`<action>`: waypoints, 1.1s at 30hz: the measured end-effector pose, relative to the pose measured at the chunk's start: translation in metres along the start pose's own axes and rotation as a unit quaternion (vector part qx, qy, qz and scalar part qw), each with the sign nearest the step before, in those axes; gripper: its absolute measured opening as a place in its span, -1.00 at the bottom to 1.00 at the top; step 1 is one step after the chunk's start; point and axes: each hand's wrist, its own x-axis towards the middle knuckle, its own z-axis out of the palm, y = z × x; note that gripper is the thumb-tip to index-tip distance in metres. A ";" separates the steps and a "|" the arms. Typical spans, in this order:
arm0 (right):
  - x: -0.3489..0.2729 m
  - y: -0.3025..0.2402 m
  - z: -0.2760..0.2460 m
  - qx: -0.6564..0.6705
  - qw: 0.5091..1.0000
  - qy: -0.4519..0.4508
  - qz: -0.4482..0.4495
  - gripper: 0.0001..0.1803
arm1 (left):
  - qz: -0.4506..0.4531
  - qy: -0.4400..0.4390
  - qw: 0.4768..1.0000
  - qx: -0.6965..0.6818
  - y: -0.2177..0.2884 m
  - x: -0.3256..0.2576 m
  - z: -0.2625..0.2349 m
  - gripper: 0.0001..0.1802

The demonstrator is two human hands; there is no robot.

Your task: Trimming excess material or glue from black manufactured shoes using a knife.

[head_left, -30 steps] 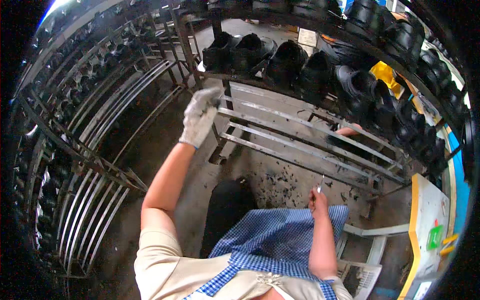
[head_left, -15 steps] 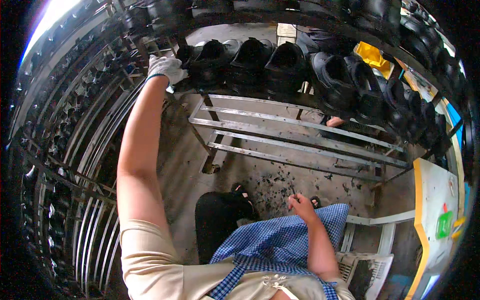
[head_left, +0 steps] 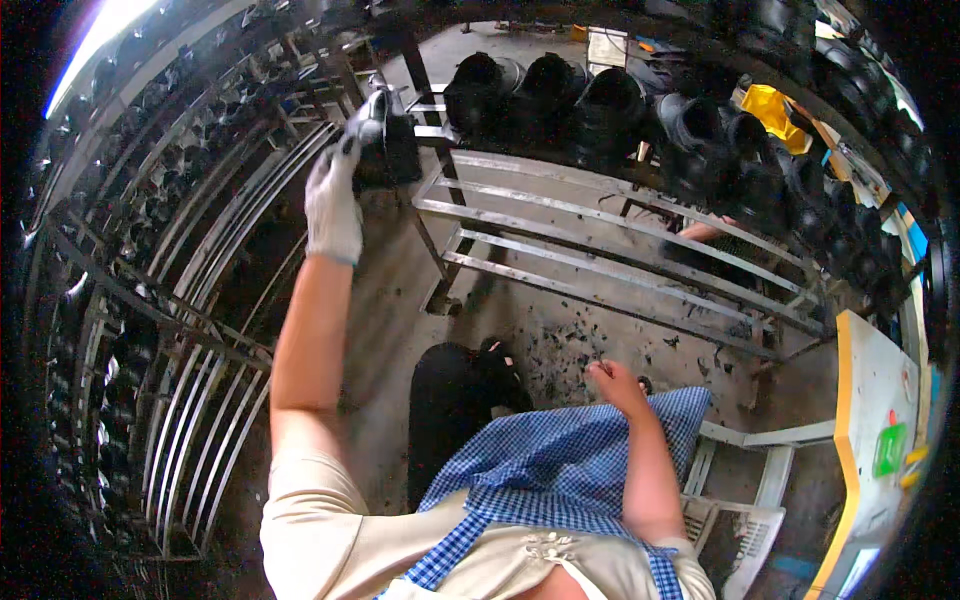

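Observation:
My left hand [head_left: 333, 205], in a white knitted glove, is raised at the left and closed around a black shoe [head_left: 392, 148]. That shoe hangs apart from the rack, left of its end post. A row of black shoes [head_left: 548, 98] stands on the metal rack [head_left: 560, 215] just to the right. My bare right hand [head_left: 618, 386] hovers above my blue checked apron [head_left: 570, 460], its fingers curled. Whatever lies inside those fingers, if anything, cannot be made out.
Dense shoe racks [head_left: 190, 400] line the left side. On the right are a white chair [head_left: 765, 530] and a white board with a yellow edge [head_left: 880, 420]. A yellow object [head_left: 775, 115] lies behind the shoes. Dark scraps [head_left: 570, 350] litter the floor.
My left hand has pulled a black shoe off the left end of the rack's row and now holds it in the air. My right hand has shifted slightly up and right.

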 end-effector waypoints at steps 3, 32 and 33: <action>-0.016 -0.008 0.002 -0.065 0.996 0.054 -0.031 -0.65 | -0.304 0.059 0.895 -0.320 0.023 -0.082 0.002 -0.62; -0.153 -0.126 -0.002 -0.403 0.786 0.209 -0.419 -0.56 | -0.236 -0.411 0.835 -0.280 0.047 -0.306 0.080 -0.64; -0.152 -0.126 -0.003 -0.406 0.782 0.210 -0.424 -0.61 | -0.210 -0.443 0.836 -0.246 0.044 -0.306 0.080 -0.65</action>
